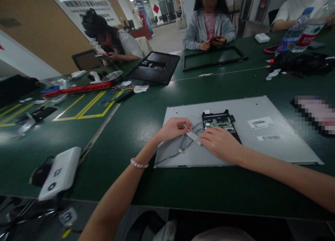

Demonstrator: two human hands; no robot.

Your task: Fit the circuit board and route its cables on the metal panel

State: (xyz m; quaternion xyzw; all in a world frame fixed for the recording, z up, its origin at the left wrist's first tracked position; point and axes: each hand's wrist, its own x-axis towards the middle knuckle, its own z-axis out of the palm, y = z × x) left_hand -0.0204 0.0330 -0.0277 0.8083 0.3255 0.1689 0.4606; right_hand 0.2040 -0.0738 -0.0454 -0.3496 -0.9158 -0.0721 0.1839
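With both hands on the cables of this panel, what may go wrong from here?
The left hand pinches the white tape strip over the grey cables; a hard pull might strain them where they meet the circuit board. The right hand rests beside that bare board and may press on its parts. The metal panel could slide on the table.

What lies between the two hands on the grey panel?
In the head view, a white strip of tape spans from the left hand to the right hand, lying over grey cables on the panel.
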